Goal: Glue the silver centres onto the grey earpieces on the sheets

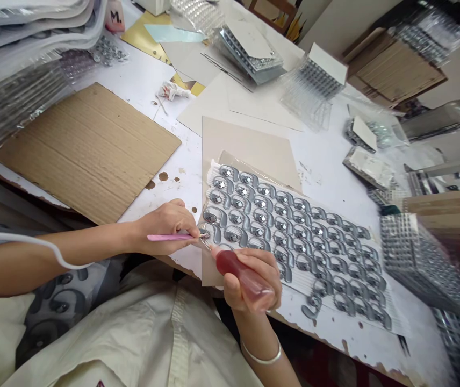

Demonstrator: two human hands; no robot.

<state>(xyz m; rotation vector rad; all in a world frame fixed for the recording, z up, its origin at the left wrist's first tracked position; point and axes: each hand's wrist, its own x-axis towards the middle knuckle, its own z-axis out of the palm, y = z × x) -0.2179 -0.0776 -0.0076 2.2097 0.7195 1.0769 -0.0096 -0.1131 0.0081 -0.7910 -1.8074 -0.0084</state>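
My left hand (169, 224) pinches a slim pink stick-like tool (169, 237) between thumb and fingers. Its tip lies at a grey curved metal piece with a shiny stone, at the near left corner of the rows. My right hand (257, 274) is wrapped round a soft red squeeze bottle (244, 277). The bottle's narrow nozzle points at that same corner piece; I cannot tell whether it touches. Rows of matching grey curved pieces (262, 215) lie on a white ribbed sheet (298, 290), which rests partly on a beige board (250, 140).
Brown cardboard (88, 145) lies to the left, beside stacked plastic-wrapped sheets (16, 91). A crumpled tissue (173, 90) sits farther back. Packs of small shiny pieces (250, 45) stand along the back, with more stacks (419, 263) at the right. A small pink container (115, 16) is at the far left.
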